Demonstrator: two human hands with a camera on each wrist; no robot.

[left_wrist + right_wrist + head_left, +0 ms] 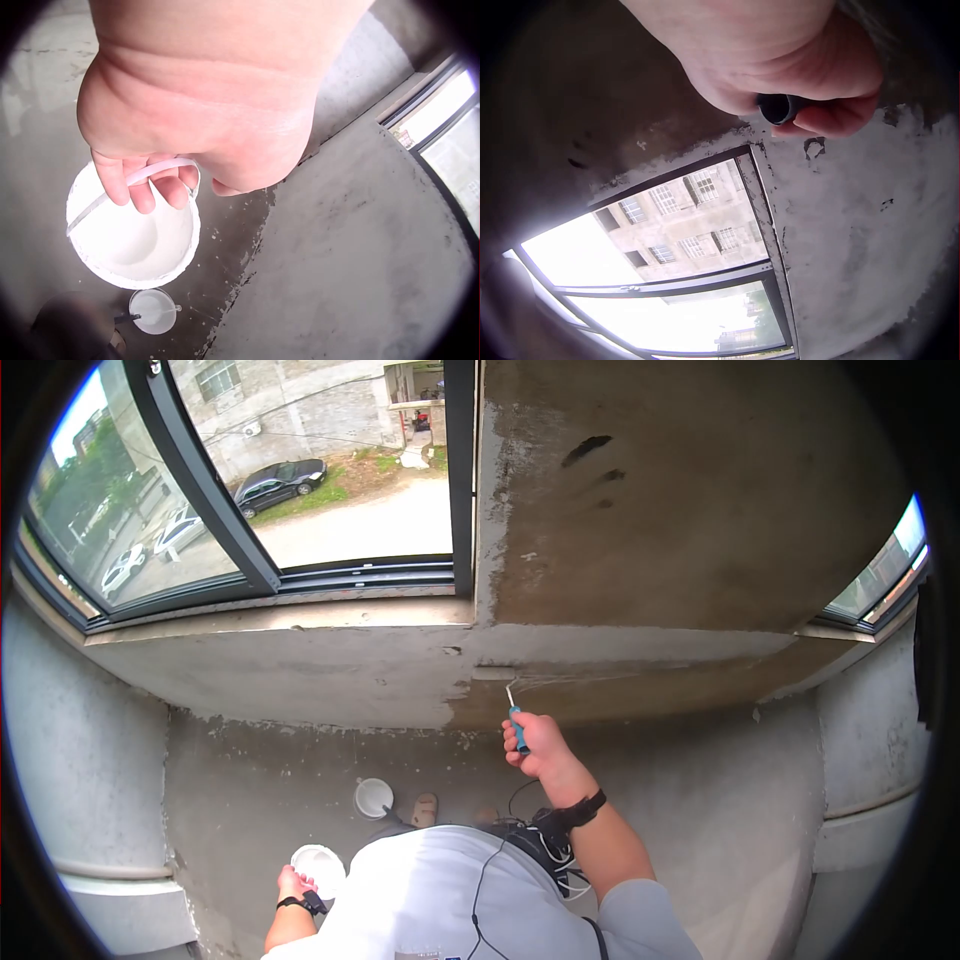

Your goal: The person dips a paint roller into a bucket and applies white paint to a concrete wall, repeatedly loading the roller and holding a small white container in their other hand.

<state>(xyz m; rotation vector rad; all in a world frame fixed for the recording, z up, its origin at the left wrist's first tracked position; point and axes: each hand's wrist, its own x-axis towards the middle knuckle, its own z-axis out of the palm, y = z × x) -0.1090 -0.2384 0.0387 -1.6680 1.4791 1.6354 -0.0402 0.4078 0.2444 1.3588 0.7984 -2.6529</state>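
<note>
In the head view my right hand (pixel 545 746) grips the blue handle (pixel 518 729) of a paint roller. Its roller head (pixel 492 673) lies against the low wall under the window corner, at the border between damp brown and pale grey. The black butt of the handle (pixel 775 109) sticks out of my fist in the right wrist view. Down at the left, my left hand (pixel 292 882) holds a white bucket (pixel 320 868) by its bail handle (pixel 162 166), fingers hooked under it. The bucket's inside is coated white.
A second, smaller white bucket (pixel 374 798) stands on the concrete floor (pixel 270 780) near my foot (pixel 425 808). Ahead rise the sliding window (pixel 265 575) with its sill (pixel 290 617) and a wide brown-wet wall panel (pixel 690 510). Cables (pixel 570 870) hang at my waist.
</note>
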